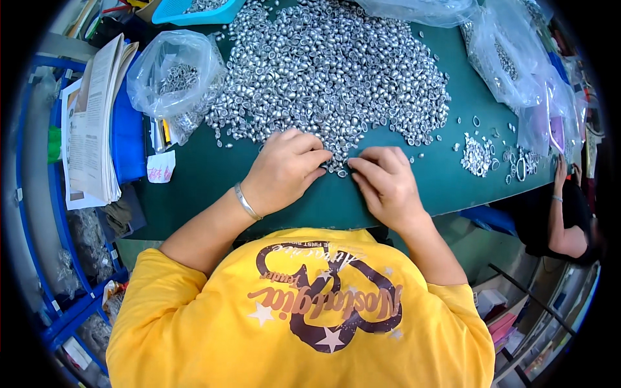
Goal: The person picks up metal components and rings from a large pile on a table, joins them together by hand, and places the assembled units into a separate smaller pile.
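A large pile of small silver metal pieces point(310, 71), rounded and hollow, like little caps or rings, spreads over the green table point(284, 216). At its near edge my left hand point(288, 169) has bent fingers, with thumb and fingertips drawn close together against the pieces. Across a narrow gap, my right hand point(389, 184) curls its fingers inward, their tips low by the table. Several silver pieces lie between the two hands. Whatever sits in either set of fingertips is too small to make out. A silver bangle point(246, 202) circles my left wrist.
Left of the pile stands a clear plastic bag point(174, 74) of metal parts, beside papers point(97, 123) and a blue bin point(129, 139). A smaller heap point(477, 156) and more bags point(508, 58) lie right. Another person's arm point(561, 213) reaches in at far right.
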